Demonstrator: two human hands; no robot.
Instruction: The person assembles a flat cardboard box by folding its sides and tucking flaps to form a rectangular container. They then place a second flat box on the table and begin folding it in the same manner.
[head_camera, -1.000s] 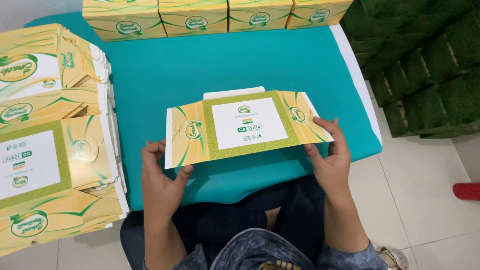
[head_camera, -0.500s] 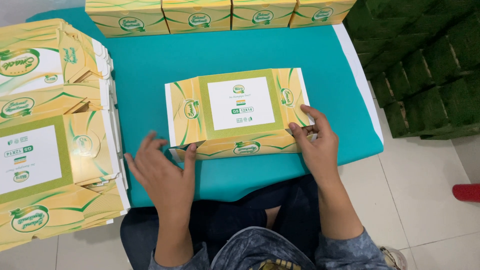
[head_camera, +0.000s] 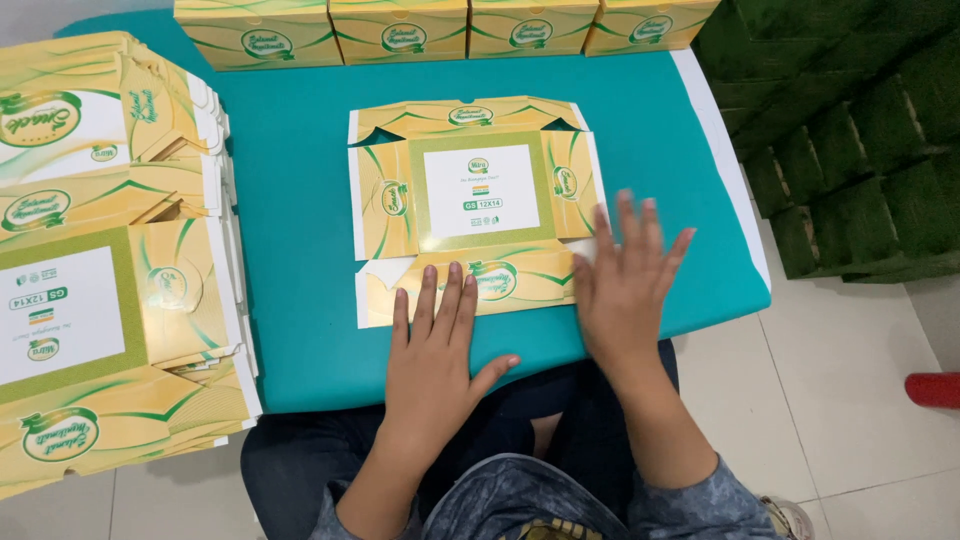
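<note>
Nearest, the person's lap and dark trousers (head_camera: 300, 460) showed below the table edge, with blue patterned sleeves at the wrists. Just above, the left hand (head_camera: 435, 350) lay palm down with fingers straight and slightly spread, gripping nothing; its fingertips pressed on the near flap of the flat carton blank (head_camera: 475, 210), and its thumb stuck out to the side over the teal table (head_camera: 290, 250). Beside it, the right hand (head_camera: 625, 285) was also flat and open, fingers fanned and a little blurred, resting at the blank's near right corner without holding anything. The yellow-and-green blank lay unfolded in the middle of the table, printed side up, with a white panel framed in green at its centre and flaps spread on all sides. To the person's left, a stack of flat cartons (head_camera: 100, 260) of the same kind sat on the table edge. At the far edge stood a row of assembled yellow boxes (head_camera: 440, 30), side by side. Off to the right, green turf-like blocks (head_camera: 850, 130) rose from the tiled floor (head_camera: 850, 400).
</note>
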